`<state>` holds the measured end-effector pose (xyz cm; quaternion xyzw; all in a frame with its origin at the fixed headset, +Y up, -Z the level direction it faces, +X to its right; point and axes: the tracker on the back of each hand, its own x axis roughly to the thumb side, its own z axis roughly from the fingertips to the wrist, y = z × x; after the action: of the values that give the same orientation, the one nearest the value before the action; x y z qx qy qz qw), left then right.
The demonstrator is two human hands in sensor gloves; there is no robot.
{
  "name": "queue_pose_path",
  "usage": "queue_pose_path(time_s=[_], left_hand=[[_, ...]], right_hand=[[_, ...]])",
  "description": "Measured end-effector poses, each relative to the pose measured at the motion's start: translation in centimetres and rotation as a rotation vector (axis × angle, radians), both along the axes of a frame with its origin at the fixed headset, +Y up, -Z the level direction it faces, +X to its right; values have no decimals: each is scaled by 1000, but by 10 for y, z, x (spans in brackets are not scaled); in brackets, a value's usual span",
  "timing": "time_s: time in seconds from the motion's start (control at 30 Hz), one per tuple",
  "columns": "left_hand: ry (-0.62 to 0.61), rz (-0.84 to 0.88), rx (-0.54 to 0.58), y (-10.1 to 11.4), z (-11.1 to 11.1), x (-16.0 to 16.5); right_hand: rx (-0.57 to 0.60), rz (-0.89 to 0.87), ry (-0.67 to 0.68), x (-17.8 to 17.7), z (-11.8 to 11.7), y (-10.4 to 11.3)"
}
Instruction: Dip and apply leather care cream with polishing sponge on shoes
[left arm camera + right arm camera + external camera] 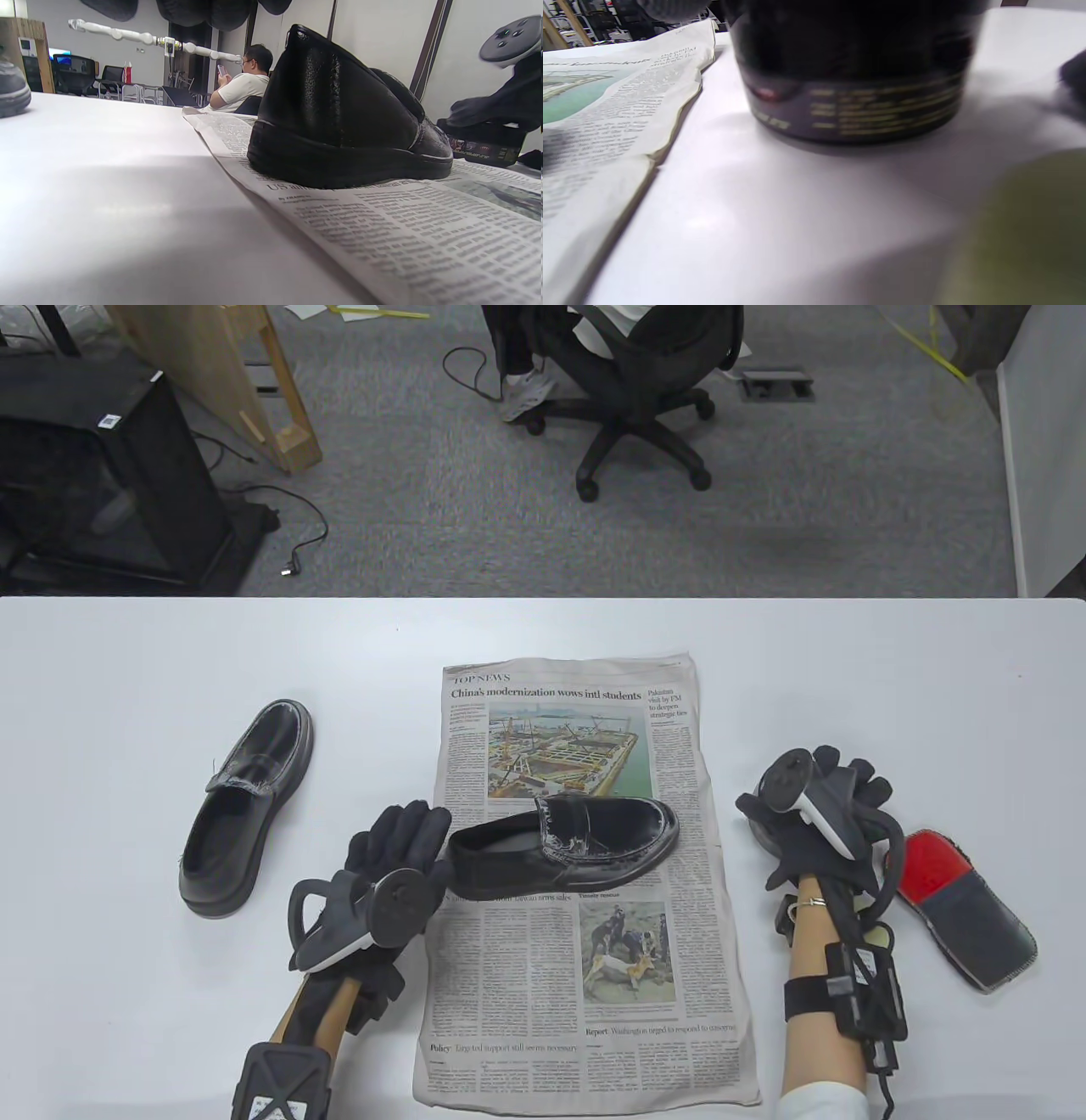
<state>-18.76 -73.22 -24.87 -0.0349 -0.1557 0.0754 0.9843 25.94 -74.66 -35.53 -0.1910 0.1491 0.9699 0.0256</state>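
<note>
Two shoes (564, 848) lay out, one on the newspaper (585, 899) at frame centre by the left hand (399, 848), whose grip I couldn't tell, while the right hand (814, 814) covered the cream jar (857, 84) at right, best steadied before dipping.

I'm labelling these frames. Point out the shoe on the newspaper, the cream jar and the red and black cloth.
Glossy black leather shoe (594, 831): table view, its vamp.
Dark round cream jar (857, 106): right wrist view, its labelled wall.
Red and black cloth (967, 903): table view, its middle.
</note>
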Motion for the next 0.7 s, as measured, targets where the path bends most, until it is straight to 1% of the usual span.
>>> queue_pose_path(time_s=[0.03,0.07,0.1,0.2,0.27,0.3,0.33,0.4,0.47,0.53,0.57,0.6,0.63,0.67,0.7], left_hand=[[-1,6,-8,-1,0,-1],[1,9,-13,-2,0,-2],[2,9,-27,-3,-1,-4],[-3,-8,-60,-4,-2,-6],[-8,-4,-70,-4,-3,-7],[-6,1,-72,-4,-3,-7],[-8,9,-69,-4,-3,-8],[-9,26,-65,-2,-2,-8],[-21,42,-63,-1,-2,-9],[-24,44,-48,2,-1,-7],[-28,45,-22,5,1,-5],[-28,46,-5,7,2,-4],[-32,50,33,12,5,-1],[-33,59,63,16,7,1],[-36,76,100,21,10,4]], right_hand=[[8,54,-19,-2,-3,-2],[17,114,-6,-3,-5,-2],[-3,150,10,-3,-9,0],[-69,9,-23,3,-15,1],[-75,8,-30,6,-16,3],[-58,40,-32,7,-15,4],[-8,51,-35,8,-13,3],[39,40,-35,7,-9,2],[74,62,11,1,-1,7],[110,54,100,-11,11,24],[157,46,150,-20,21,34],[172,43,195,-27,29,42],[179,29,275,-39,42,52],[188,12,325,-47,52,57],[206,-13,393,-60,68,63]])
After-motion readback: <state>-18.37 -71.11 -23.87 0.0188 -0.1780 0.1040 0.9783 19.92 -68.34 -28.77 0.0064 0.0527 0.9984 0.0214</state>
